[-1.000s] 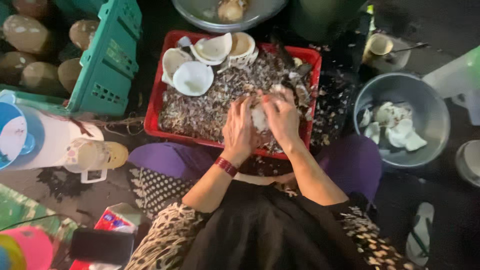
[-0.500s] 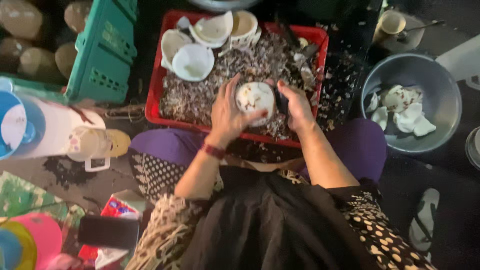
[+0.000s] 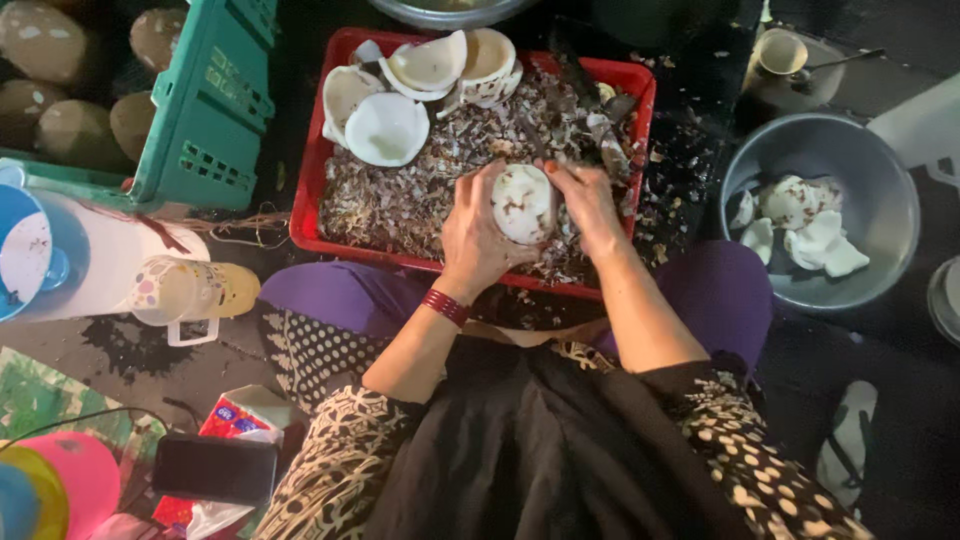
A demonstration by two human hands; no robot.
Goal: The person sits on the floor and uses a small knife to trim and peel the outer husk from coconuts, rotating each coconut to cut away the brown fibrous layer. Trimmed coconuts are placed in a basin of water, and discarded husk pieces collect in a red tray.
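Overhead, a seated person works a coconut over a red tray.

Coconut piece: a rounded white piece of coconut flesh (image 3: 523,203), flecked with brown skin, sits at the centre of the view, over the near half of the red tray (image 3: 306,205).
Left hand: the left hand (image 3: 478,235) cups the piece from 8 o'clock, fingers wrapped around it; a dark red bracelet (image 3: 445,306) rings the wrist.
Right hand: the right hand (image 3: 588,203) closes against the piece from 3 o'clock; whether it also holds a tool cannot be told.
Handling: the piece looks stiff, fairly light and likely slick with moisture, and it could crack if squeezed; a cupped hold around its curved back seems safest.
Tray: brown shavings (image 3: 400,195) cover the floor of it; emptied white shell halves (image 3: 386,128) pile at 11 o'clock.
Grey basin: at 3 o'clock, well apart, a grey basin (image 3: 880,170) holds white peeled chunks (image 3: 800,215).
Green crate: at 10 o'clock a green crate (image 3: 205,110) stands beside brown whole coconuts (image 3: 70,130).
Packages: at 7 o'clock a red, white and blue carton (image 3: 235,415) lies by a dark phone (image 3: 213,467); at 9 o'clock a pale spotted mug (image 3: 185,290) lies tipped beside a white jug (image 3: 90,265) with a blue lid.
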